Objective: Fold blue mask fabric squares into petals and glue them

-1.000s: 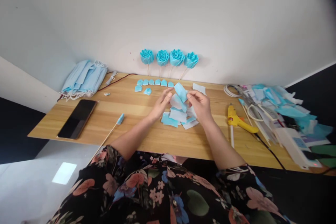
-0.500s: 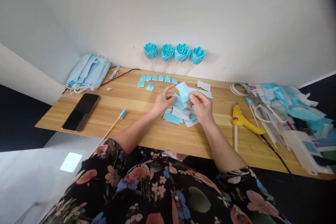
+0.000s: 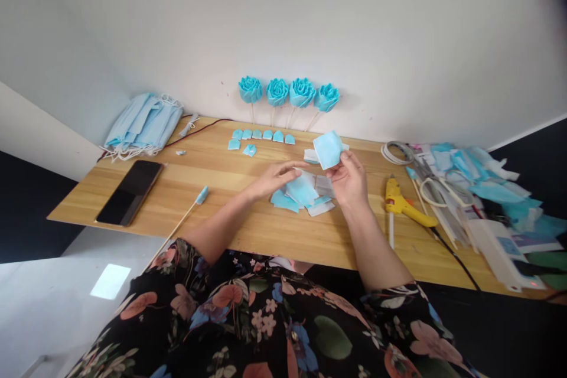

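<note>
My right hand (image 3: 349,180) pinches a light blue square of mask fabric (image 3: 328,149) by its lower right corner, holding it above the wooden table. My left hand (image 3: 275,180) has its fingers stretched out over a loose pile of cut blue and white fabric pieces (image 3: 303,189). Its thumb is close to the top piece; whether it touches cannot be made out. Behind the hands lie several small folded blue petals (image 3: 267,135) in rows. Four-fold detail aside, several blue fabric roses (image 3: 302,93) on thin sticks lean against the wall.
On the left are a stack of face masks (image 3: 144,124), a phone (image 3: 130,192) and a stick with a blue tip (image 3: 202,195). To the right lie a yellow glue gun (image 3: 401,201), scissors (image 3: 438,189), a white cable coil (image 3: 396,153), fabric scraps (image 3: 491,177) and a white device (image 3: 496,251).
My right hand has lifted the blue square up and to the right, away from the pile. My left hand's fingers have straightened and lowered over the pieces. The view has shifted slightly.
</note>
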Tool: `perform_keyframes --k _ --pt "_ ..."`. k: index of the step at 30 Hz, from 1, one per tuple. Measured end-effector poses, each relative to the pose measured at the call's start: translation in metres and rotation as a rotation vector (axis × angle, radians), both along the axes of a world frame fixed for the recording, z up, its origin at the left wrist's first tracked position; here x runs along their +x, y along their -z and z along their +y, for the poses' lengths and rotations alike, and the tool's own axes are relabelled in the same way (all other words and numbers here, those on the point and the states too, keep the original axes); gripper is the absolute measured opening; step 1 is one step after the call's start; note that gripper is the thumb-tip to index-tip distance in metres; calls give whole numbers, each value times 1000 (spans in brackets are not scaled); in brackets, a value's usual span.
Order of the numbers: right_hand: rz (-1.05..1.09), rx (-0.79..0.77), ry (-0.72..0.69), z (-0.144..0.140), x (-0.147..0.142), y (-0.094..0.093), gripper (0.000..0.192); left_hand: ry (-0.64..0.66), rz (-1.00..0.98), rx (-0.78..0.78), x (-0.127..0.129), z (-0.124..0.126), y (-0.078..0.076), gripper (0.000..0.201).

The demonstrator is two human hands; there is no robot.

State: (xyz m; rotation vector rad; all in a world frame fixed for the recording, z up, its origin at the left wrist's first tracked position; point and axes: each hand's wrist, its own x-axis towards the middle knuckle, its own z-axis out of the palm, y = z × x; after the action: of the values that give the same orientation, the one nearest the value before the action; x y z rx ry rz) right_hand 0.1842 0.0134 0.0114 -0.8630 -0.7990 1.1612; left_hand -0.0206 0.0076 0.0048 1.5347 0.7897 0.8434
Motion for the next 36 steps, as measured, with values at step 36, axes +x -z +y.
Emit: perform_keyframes --k 36 --pt "-272 -41 -378 -12 -12 12 29 -188 -121 -40 7 -3 -3 37"
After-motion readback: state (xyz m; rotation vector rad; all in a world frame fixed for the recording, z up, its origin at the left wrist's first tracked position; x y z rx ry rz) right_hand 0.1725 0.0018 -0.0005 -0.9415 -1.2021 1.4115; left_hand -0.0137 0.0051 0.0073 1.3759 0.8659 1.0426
